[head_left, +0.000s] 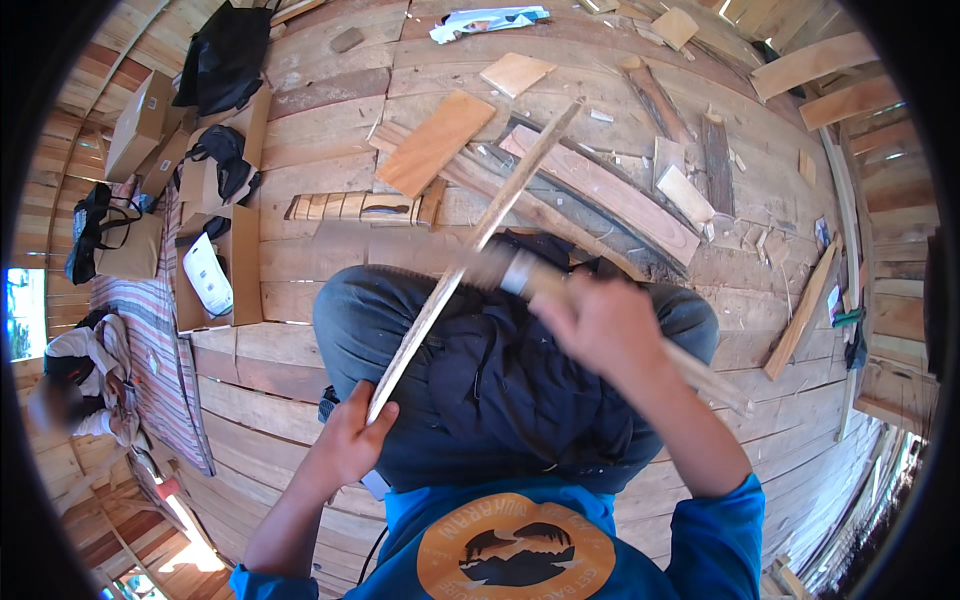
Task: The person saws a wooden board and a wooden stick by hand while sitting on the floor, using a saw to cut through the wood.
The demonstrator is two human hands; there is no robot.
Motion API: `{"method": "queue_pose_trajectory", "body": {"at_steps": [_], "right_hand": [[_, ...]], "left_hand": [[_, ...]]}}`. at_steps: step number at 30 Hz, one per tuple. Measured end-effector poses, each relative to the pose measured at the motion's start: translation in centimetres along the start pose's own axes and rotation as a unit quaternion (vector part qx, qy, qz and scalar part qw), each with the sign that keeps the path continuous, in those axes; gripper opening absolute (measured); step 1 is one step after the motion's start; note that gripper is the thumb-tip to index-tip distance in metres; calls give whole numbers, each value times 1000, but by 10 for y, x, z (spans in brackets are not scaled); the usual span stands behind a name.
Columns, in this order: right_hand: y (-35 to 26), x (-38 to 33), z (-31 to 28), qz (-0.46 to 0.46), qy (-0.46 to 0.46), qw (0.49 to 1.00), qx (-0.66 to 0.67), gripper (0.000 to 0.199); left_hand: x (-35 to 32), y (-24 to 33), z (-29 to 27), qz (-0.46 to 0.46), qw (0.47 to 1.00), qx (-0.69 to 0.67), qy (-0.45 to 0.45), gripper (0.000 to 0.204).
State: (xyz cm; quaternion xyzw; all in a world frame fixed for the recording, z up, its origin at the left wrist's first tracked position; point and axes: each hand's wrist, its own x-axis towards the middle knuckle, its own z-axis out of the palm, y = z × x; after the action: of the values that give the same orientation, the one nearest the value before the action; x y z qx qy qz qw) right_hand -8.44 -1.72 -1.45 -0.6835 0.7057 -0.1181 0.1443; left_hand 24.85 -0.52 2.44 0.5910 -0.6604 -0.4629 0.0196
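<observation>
left hand (352,440) clenched on lower end of a long thin wood strip (470,255) – strip slants up & away from it, over the lap, tip ending above the scrap boards (590,185) on the plank floor (300,260). right hand (600,325) gripping a blurred tool w/ pale handle (520,272), its far end touching the strip just left of that hand – cardboard boxes (215,270) well off to left of left hand
</observation>
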Motion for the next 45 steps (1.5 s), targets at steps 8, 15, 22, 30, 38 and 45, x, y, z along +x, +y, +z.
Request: {"method": "queue_pose_trajectory", "body": {"at_steps": [8, 15, 22, 30, 38, 45], "right_hand": [[-19, -6, 10, -3, -39, 999, -22, 56], [-11, 0, 12, 37, -34, 999, -17, 54], [12, 11, 18, 19, 24, 997, -78, 51], [32, 21, 21, -1, 56, 994, -97, 52], [26, 23, 1, 51, -55, 987, 143, 43], [41, 49, -23, 217, -356, 814, 405, 38]], "left_hand": [[5, 0, -6, -18, 999, -13, -30, 33], [10, 6, -10, -70, 994, -41, -75, 31], [24, 4, -18, -170, 970, -97, -143, 35], [26, 12, -28, -198, 957, -133, -168, 33], [23, -4, -27, -189, 950, -162, -191, 32], [21, 7, -22, -112, 982, -68, -134, 35]]}}
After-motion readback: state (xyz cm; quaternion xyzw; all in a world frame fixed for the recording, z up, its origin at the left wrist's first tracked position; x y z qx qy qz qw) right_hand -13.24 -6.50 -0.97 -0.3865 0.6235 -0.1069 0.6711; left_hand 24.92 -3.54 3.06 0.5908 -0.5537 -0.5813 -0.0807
